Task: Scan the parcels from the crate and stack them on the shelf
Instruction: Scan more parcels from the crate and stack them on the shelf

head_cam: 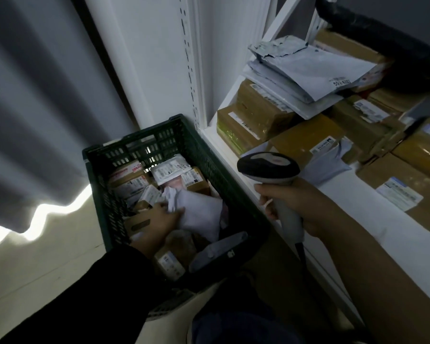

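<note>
Left grip, palm-down, on white mailer

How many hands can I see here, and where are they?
2. The left hand is down in the green crate, gripping a white soft parcel; the right hand holds the scanner beside the shelf.

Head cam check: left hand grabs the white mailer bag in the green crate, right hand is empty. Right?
Not quite. The right hand is not empty: it grips the handle of the barcode scanner, next to the shelf. The rest holds: the left hand holds the white mailer bag in the green crate. The head view shows it.
</note>
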